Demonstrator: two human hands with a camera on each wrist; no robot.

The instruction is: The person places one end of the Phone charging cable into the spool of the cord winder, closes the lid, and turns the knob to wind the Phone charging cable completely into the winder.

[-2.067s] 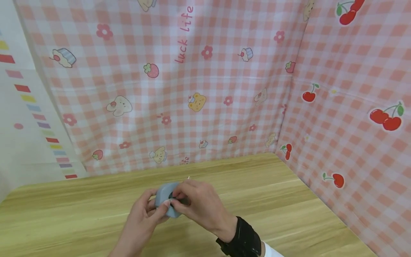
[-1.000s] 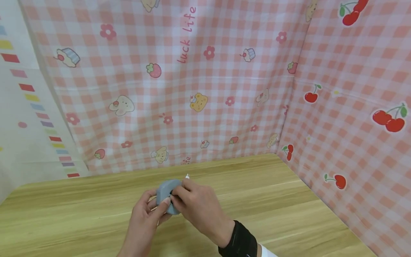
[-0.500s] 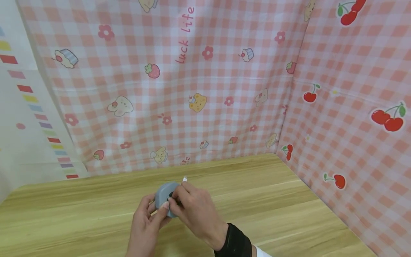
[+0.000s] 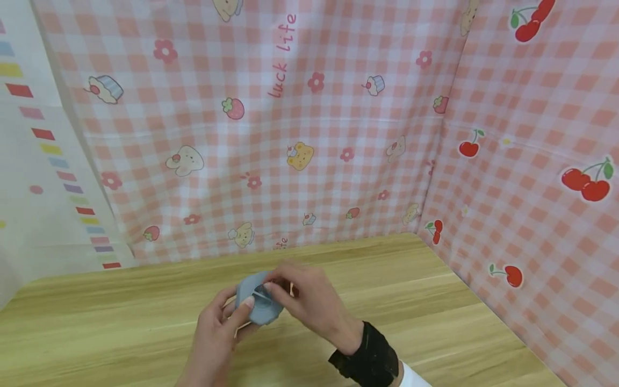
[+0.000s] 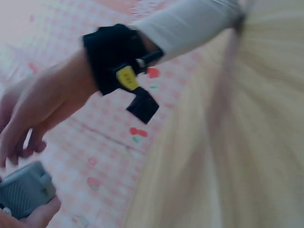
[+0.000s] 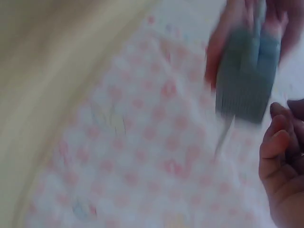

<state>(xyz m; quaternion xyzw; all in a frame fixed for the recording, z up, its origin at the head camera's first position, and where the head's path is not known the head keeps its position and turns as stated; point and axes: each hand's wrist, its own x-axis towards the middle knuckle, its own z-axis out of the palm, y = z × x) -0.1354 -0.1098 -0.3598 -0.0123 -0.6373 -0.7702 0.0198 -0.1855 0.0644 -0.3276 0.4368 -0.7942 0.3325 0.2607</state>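
In the head view my left hand [image 4: 220,322] grips a grey-blue rounded case [image 4: 249,285], its thumb lying on the front face. That face has a round recess crossed by a pale bar [image 4: 262,296]. At the recess's upper right is my right hand [image 4: 309,295], fingers bent and thumb tip at the edge. The left wrist view shows the right hand [image 5: 42,102] just above the case [image 5: 26,190], whose side is ridged. Blurred in the right wrist view, the case [image 6: 247,76] has a thin pale strip [image 6: 224,137] below it. The right fingers there look loosely curled, holding nothing visible.
Both hands are over a wood-grain table [image 4: 121,322]. A pink checked cloth [image 4: 203,129] hangs behind it, and a cherry-printed cloth [image 4: 522,177] stands along the right edge. A black band [image 4: 369,355] is strapped round the right wrist.
My right fingers have shifted from the middle of the recess to its upper right, uncovering the pale bar. The white tip behind the right hand is out of sight. The left hand keeps its hold.
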